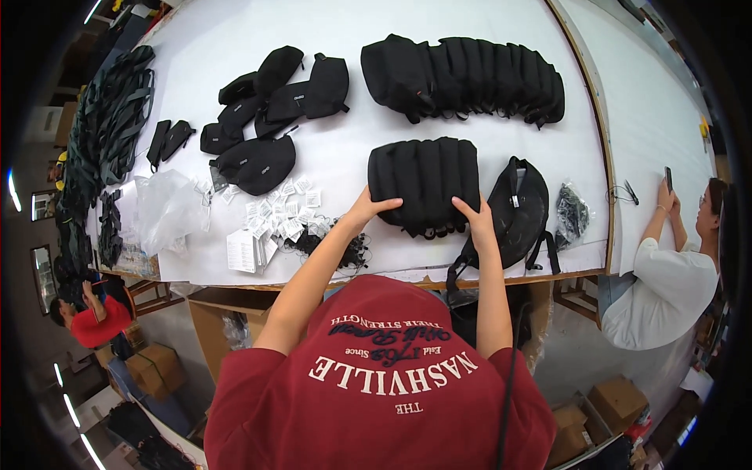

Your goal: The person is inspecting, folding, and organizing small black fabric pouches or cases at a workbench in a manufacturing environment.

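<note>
Left grip (371, 210) and right grip (476, 219) clasping opposite ends of black pouch bundle (423, 180), between them over worktop (333, 153). Longer black bag row (470, 78) beyond both; black backpack (521, 215) just right of right grip; white tags (288, 210) left of left grip.

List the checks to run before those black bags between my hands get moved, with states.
1. Left hand on the left end of the held bags: ok.
2. Right hand on their right end: ok.
3. Held bags lined up side by side: ok.
4. Gap to the long bag row behind: ok.
5. White tags apart from held bags: ok.
6. Strapped bag not touching right hand: cannot tell.
</note>
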### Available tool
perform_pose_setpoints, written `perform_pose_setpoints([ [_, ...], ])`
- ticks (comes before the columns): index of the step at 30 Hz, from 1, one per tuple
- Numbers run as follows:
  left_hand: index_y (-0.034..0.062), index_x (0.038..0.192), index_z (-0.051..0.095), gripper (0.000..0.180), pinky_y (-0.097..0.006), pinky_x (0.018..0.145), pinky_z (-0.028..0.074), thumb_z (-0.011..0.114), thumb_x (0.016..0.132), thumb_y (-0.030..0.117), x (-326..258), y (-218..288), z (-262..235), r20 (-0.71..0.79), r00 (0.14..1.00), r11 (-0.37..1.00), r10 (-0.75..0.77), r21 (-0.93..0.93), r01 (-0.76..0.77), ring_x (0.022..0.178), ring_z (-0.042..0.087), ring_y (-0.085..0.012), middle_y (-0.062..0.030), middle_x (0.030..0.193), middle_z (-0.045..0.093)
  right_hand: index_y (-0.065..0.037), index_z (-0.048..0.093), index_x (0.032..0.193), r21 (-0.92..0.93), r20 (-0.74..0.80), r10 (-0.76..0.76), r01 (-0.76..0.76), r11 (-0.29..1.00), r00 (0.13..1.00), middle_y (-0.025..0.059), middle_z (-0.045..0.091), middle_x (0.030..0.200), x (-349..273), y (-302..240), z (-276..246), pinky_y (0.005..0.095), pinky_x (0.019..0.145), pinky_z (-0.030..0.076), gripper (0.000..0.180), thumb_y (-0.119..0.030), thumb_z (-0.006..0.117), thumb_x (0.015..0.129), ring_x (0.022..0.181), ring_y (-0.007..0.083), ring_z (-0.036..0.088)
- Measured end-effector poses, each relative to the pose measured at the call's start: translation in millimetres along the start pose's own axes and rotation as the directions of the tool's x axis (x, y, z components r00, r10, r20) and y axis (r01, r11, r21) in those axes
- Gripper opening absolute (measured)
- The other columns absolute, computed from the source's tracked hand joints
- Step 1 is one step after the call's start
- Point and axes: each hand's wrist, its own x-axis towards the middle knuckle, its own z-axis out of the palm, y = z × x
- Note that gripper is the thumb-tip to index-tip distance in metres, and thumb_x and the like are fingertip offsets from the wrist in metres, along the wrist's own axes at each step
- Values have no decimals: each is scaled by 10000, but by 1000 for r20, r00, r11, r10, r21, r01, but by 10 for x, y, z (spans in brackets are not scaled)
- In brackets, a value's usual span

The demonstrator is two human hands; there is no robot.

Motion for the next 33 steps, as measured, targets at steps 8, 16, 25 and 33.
perform_pose_setpoints([
  [8, 0, 1338, 338, 847, -328, 1001, 355, 801, 676, 251, -105, 1029, 535, -8, 980, 974, 201, 106, -199, 1174, 471, -224, -145, 1262, 491, 39, 491, 1231, -112, -132, -238, 224, 968, 962, 108, 592, 1127, 15, -941, -127, 284, 921, 414, 564, -125, 733, 749, 1018, 179, 557],
  [16, -66, 1269, 330, 893, -327, 974, 394, 807, 652, 367, 864, 2179, 699, 2, 908, 880, 420, 245, -408, 1141, 494, -271, -203, 1236, 480, -3, 388, 1335, -199, -146, -494, 464, 863, 857, 132, 512, 1241, 1071, -2005, -169, 286, 961, 376, 701, -188, 734, 754, 1114, 207, 504],
  [25, -115, 1257, 326, 998, -484, 1033, 208, 706, 665, 593, 1455, 1927, 296, -174, 807, 472, 565, 870, -143, 1273, 250, -389, -282, 1316, 349, 18, 372, 1347, -352, -22, -238, 215, 911, 971, 180, 507, 1244, 2167, -1788, -88, 306, 971, 374, 845, -326, 785, 694, 1148, 236, 487],
  [33, 250, 1447, 209, 760, -632, 1042, 64, 492, 832, 595, 1661, 1741, 173, -228, 727, 564, 648, 784, -257, 1360, 101, -448, -131, 1523, 63, -73, 379, 1360, -385, -124, -343, 273, 881, 931, 152, 475, 1285, 2075, -1806, -39, 310, 980, 360, 734, -345, 719, 769, 1172, 232, 467],
])
